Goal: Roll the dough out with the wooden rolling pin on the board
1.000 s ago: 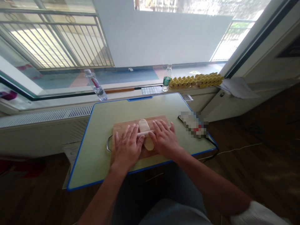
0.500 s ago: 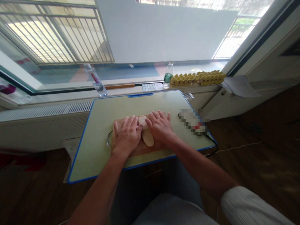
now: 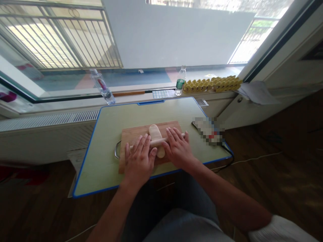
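A thin wooden rolling pin (image 3: 156, 142) lies crosswise over a long, flattened piece of pale dough (image 3: 154, 131). Under the dough is a wooden cutting board (image 3: 130, 133) with a metal handle at its left. My left hand (image 3: 140, 156) bears down on the pin's left part, fingers draped over it and thumb out to the side. On the right part of the pin rests my right hand (image 3: 178, 146), its fingers likewise over the wood. The dough shows on both sides of the pin, between my hands.
The board lies on a small pale green table (image 3: 101, 161) with blue edging. A pixelated object (image 3: 208, 131) with a black cord is at its right. Two plastic bottles (image 3: 103, 86) (image 3: 180, 80) and yellow scalloped trays (image 3: 212, 84) line the windowsill.
Both hands have moved toward me along the board, bringing the rolling pin with them. More of the dough's far end now shows beyond the pin.
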Demonstrator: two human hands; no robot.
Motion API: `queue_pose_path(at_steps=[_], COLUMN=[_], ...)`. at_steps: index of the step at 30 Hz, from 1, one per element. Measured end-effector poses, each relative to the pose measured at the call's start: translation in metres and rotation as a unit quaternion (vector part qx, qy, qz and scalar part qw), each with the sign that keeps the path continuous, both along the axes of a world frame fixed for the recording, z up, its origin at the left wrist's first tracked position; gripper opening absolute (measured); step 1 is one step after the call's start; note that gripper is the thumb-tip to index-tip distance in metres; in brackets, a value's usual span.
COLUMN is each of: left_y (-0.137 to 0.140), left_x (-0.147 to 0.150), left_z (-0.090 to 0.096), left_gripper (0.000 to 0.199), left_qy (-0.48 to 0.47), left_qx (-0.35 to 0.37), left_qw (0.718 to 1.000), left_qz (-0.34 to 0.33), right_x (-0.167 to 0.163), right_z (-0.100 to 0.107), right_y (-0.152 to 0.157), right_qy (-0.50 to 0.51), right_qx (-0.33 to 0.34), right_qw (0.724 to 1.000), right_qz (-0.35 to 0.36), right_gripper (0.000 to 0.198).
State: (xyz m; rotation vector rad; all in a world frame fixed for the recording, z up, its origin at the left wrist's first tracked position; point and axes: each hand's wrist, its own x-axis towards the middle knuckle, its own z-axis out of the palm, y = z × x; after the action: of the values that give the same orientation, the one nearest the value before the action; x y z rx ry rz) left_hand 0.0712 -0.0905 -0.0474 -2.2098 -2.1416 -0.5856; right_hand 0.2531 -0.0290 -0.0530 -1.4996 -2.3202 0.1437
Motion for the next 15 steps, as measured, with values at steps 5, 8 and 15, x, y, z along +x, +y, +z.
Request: queue_pose_path(at_steps=[5, 8, 15], left_y=[0.042, 0.03, -0.042], left_x=[-0.006, -0.005, 0.002], left_z=[0.014, 0.012, -0.016], left_gripper=[0.059, 0.058, 0.054], left_qy=[-0.003, -0.003, -0.017], left_qx=[-0.036, -0.021, 0.044], left_qw=[0.999, 1.0, 0.999], left_qz=[0.019, 0.014, -0.021], right_x=[-0.021, -0.015, 0.019], right_z=[0.006, 0.007, 0.002], right_y=[0.038, 0.027, -0.05], right_qy=[-0.005, 0.002, 0.009], right_qx=[0.002, 0.003, 0.01], right_qw=[1.0, 1.0, 0.999], right_qz=[-0.022, -0.014, 0.035], right_gripper=[0.056, 0.055, 0.057])
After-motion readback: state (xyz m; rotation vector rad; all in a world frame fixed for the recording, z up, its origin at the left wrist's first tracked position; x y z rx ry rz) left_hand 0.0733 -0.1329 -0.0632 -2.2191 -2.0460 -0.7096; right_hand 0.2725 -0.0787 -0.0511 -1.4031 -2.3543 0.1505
